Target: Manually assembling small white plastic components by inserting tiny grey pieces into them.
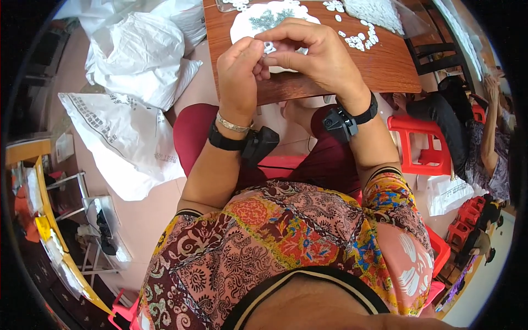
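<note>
Both hands are meeting just above the near edge of the wooden tabletop (379,66), and the left hand (239,69) and the right hand (316,52) are pinching one small white piece (269,47) between them, the fingers (280,38) narrowed onto it so that most of it is staying hidden. Directly behind the fingers a white plate with a green sprig pattern (258,19) is lying on the tabletop, partly covered by the knuckles. Beyond and to the right of the fingers loose white pieces (360,38) are lying scattered beside a clear bag of the same pieces (379,12) (its contents are too small to tell apart). To the left of the fingers, off the tabletop, crumpled white plastic bags (140,55) are piling up, and below them a flat white sack with grey printing (118,137) is leaning toward the floor. To the right, well apart, a red plastic stool (421,146) is standing, and another person in dark clothes (467,132) is sitting past it. Black wrist bands (344,121) are sitting on both forearms.
</note>
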A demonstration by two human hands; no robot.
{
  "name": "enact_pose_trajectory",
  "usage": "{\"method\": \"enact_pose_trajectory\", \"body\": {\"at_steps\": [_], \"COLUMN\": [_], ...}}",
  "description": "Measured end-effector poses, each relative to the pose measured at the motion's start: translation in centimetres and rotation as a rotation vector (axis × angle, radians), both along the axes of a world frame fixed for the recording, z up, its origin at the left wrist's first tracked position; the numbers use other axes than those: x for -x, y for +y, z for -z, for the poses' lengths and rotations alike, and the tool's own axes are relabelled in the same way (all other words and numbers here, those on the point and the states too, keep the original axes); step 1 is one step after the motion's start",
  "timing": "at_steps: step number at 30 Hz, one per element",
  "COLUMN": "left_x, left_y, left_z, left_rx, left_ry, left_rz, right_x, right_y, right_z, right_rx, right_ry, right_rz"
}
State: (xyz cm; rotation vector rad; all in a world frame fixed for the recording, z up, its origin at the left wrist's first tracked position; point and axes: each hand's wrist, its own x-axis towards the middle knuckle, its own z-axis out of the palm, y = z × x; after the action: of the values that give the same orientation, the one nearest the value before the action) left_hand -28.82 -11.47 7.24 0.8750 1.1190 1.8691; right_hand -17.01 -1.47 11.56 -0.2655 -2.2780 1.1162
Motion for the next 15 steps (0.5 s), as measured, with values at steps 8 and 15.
{"method": "enact_pose_trajectory", "body": {"at_steps": [8, 15], "left_x": [0.90, 0.27], "left_y": [-0.03, -0.32], "left_z": [-0.07, -0.42], "left_rx": [-0.047, -0.078], "left_ry": [-0.031, -0.054], "left_rz": [0.090, 0.054], "right_x": [0.02, 0.33], "right_y": [-0.11, -0.24], "right_z": [-0.44, -0.05], "right_rx": [-0.336, -0.412], "right_ry": [0.069, 0.135], "right_rz": [0.063, 0.113]}}
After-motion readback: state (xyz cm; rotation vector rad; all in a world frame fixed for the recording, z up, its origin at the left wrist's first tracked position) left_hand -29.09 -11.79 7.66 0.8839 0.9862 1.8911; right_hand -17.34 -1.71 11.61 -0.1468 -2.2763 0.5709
